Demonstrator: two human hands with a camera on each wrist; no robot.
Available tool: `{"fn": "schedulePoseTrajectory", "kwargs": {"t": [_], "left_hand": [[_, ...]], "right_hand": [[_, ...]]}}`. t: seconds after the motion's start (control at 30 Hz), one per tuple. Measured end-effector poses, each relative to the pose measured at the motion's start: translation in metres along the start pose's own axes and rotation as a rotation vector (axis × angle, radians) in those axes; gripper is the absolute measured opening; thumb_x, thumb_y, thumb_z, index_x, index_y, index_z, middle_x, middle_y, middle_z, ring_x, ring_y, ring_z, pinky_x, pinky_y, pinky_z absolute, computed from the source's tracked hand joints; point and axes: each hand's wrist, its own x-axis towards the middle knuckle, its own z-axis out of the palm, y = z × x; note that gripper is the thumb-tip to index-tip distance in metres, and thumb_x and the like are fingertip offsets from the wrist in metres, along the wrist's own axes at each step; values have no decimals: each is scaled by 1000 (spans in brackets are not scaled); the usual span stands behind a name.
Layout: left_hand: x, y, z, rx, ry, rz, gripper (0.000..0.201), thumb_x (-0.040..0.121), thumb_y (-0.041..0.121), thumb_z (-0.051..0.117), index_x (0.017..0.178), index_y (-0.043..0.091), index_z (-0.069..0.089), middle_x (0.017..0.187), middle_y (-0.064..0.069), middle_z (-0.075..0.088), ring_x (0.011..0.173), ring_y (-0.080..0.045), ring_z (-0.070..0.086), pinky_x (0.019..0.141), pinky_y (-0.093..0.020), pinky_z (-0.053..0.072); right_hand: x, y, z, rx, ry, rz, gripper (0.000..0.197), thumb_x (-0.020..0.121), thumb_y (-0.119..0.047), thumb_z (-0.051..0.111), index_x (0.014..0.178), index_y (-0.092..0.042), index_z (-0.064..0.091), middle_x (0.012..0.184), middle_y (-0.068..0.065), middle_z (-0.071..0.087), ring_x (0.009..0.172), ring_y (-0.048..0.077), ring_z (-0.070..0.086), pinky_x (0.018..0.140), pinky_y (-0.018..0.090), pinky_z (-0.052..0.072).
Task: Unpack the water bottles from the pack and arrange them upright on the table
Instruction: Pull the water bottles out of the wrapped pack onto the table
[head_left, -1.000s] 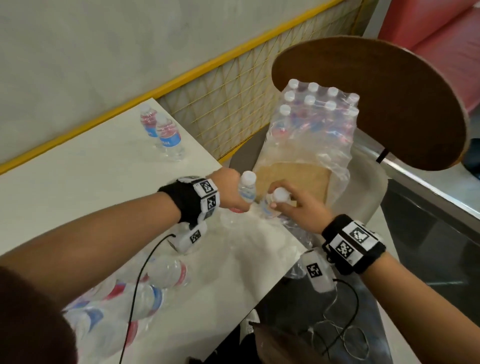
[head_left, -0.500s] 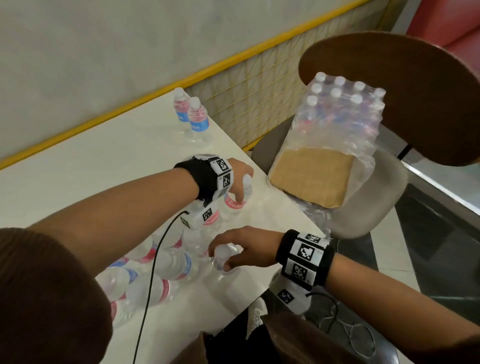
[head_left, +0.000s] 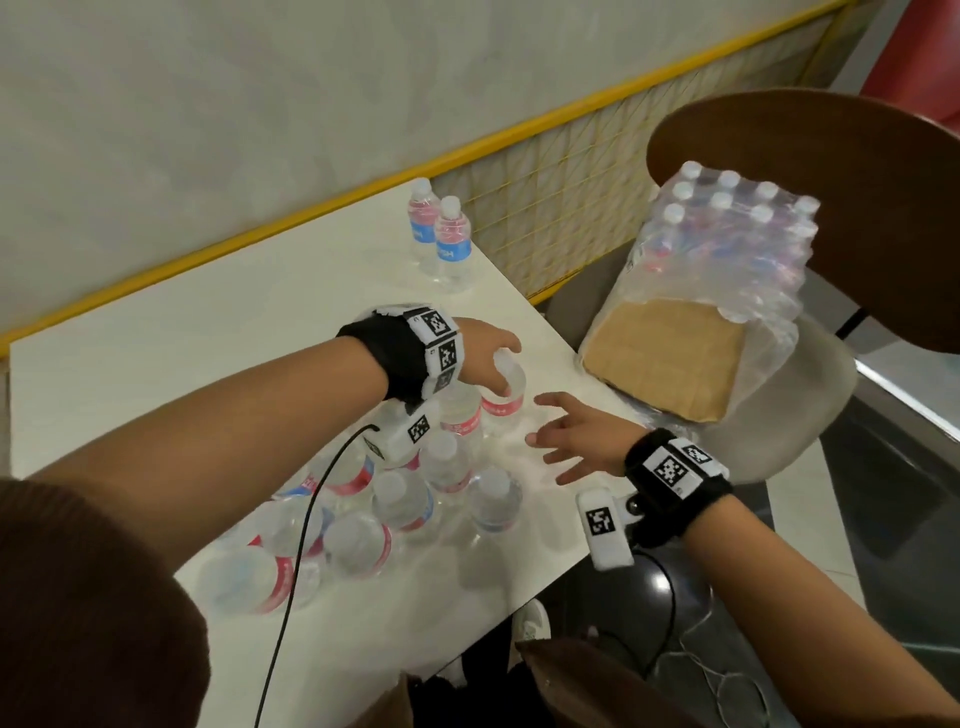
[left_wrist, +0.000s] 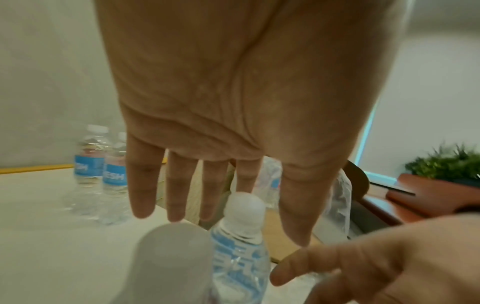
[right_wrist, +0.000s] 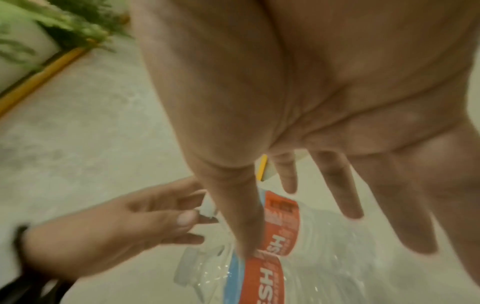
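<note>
Hovering with fingers spread over the white desk (head_left: 156, 338), the right hand (head_left: 582, 441) held nothing, and the left hand (head_left: 488, 358), also loosely open, touched the cap of a clear upright plastic bottle with a red label (head_left: 501, 400). The transparent shrink-wrapped pack of bottles (head_left: 727, 249) lay on the chair (head_left: 810, 395) to the right, beyond the desk edge, nearer to the right hand.

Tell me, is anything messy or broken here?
Nothing is spilled or broken. The oddest thing is the pack on the chair: its plastic wrap is torn open and sags loose over the bare cardboard. Two bottles stand apart from the rest near the table's far corner.
</note>
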Motion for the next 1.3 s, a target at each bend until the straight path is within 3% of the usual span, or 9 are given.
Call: {"fn": "schedulePoseTrajectory", "kwargs": {"t": [0.13,0.23,0.37,0.47,0.63,0.8,1.03,1.2,1.3], "left_hand": [[-19,-23,10,-42,-13,-40,64,92,39,57,147,20,31,151,-4,36,137,-23,37,109,-30,29],[-25,-33,21,-30,-74,-47,57,95,36,53,146,22,34,150,-5,38,136,-24,37,109,-31,29],[-30,-40,28,-31,-84,-19,52,95,33,53,144,26,37,146,-4,42,132,-24,41,107,-31,31],[-32,-44,27,-24,-93,-17,53,93,33,55,143,26,38,145,-3,43,132,-24,42,107,-31,31],[-36,-38,20,-25,-75,-21,60,92,40,55,144,21,35,147,-4,42,131,-23,43,108,-32,34],[-31,-11,4,47,51,5,51,93,45,52,126,7,55,131,-10,56,118,-26,53,93,-31,40],[-10,37,-13,372,120,-68,34,97,33,45,114,7,60,116,-9,62,104,-26,60,69,-29,36],[32,79,-24,295,134,60,37,93,39,47,116,12,59,122,-9,56,109,-28,56,75,-31,40],[72,102,-25,225,116,86,44,91,43,52,126,16,55,136,-14,41,124,-34,45,97,-43,43]], "right_hand": [[10,19,17,382,-35,15,79,90,-29,62,146,-51,10,155,0,26,141,42,21,92,53,50],[22,31,33,443,-92,6,89,87,-21,67,143,-56,7,152,5,32,142,40,20,94,57,47],[28,37,51,488,-95,-32,101,84,-8,69,143,-58,3,111,3,65,137,34,33,93,57,48],[29,38,62,507,-75,-75,102,86,-2,64,143,-55,-1,70,-5,64,120,28,48,89,55,50],[28,37,67,530,-48,-70,95,86,-6,66,145,-52,8,101,3,53,132,33,38,91,53,50],[21,29,35,310,182,-88,60,86,-17,68,139,-26,42,143,5,40,124,19,45,96,39,46],[-6,-11,-82,621,509,-473,44,94,-18,54,132,-38,46,127,-4,47,118,13,47,96,35,44],[-12,-18,-140,804,535,-599,52,97,-14,48,146,-23,33,148,-4,38,133,20,41,105,43,42],[-13,-16,-150,843,465,-626,44,98,-10,43,142,-17,39,136,-5,49,127,20,49,104,43,43]]}}
